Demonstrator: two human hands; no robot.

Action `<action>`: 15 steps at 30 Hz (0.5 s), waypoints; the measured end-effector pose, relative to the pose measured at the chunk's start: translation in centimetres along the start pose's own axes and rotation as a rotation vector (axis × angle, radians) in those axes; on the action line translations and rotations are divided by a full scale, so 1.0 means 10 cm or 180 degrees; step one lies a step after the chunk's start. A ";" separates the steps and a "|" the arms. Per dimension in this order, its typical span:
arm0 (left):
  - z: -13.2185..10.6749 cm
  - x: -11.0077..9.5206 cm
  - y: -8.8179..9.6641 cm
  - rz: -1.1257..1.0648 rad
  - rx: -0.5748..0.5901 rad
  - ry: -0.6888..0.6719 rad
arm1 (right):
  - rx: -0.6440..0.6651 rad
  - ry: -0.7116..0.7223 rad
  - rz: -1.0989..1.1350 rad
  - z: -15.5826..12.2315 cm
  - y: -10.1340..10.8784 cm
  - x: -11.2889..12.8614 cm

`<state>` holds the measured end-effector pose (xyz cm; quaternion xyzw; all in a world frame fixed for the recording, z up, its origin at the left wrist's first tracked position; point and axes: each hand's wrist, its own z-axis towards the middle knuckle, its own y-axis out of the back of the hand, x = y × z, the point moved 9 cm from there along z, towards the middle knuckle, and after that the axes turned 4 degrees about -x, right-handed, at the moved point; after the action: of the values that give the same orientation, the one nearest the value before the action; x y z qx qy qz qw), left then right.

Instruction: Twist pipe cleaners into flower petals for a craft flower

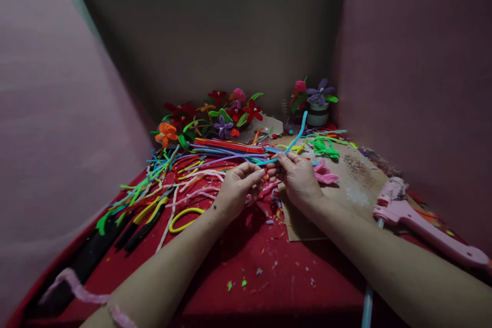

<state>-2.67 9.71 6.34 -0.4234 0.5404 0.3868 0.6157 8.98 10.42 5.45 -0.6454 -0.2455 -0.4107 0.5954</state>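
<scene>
A light-blue pipe cleaner (pixel 297 138) runs between my two hands over the middle of the table, its folded-looking far end sticking up. My right hand (pixel 300 177) pinches it between thumb and fingers. The fingers of my left hand (pixel 241 184) are closed at its lower end, though the exact contact is partly hidden. Just behind my hands lies a bundle of red, purple and blue pipe cleaners (pixel 226 146). A pink looped pipe-cleaner piece (pixel 325 173) rests beside my right hand on a cardboard sheet (pixel 359 177).
Pliers (pixel 148 215) and yellow-handled scissors (pixel 183 219) lie left among loose pipe cleaners. A pink glue gun (pixel 407 215) is at right, near my right forearm. Pipe-cleaner flowers (pixel 223 113) and a small flower pot (pixel 318 114) stand at the back. Scraps dot the red cloth (pixel 215 279).
</scene>
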 end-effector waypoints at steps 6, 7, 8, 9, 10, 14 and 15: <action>-0.12 0.24 -0.18 0.0022 0.0474 0.0650 | -0.0063 -0.0020 -0.0045 -0.01 0.05 0.01; -0.14 0.21 -0.24 -0.0101 0.0548 0.0720 | -0.0137 -0.0001 -0.0017 -0.01 0.07 0.02; -0.15 0.15 -0.31 -0.0239 0.0657 0.0783 | -0.0174 -0.0008 0.0001 -0.01 0.08 0.02; -0.13 0.04 -0.38 -0.0375 0.0763 0.0823 | -0.0227 0.0000 0.0023 0.00 0.10 0.03; -0.07 -0.11 -0.44 -0.0467 0.0852 0.0799 | -0.0243 0.0022 0.0060 0.00 0.11 0.04; 0.49 -0.98 -0.49 -0.0642 0.1278 0.0310 | -0.0363 -0.0031 0.0056 0.03 0.18 0.00; 0.69 -1.13 -0.43 -0.0596 0.1281 0.0250 | -0.0423 -0.0065 0.0055 0.04 0.20 -0.01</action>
<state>2.32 14.51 18.42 -0.3551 0.5885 0.1955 0.6995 10.65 10.50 4.23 -0.6898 -0.2183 -0.4143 0.5522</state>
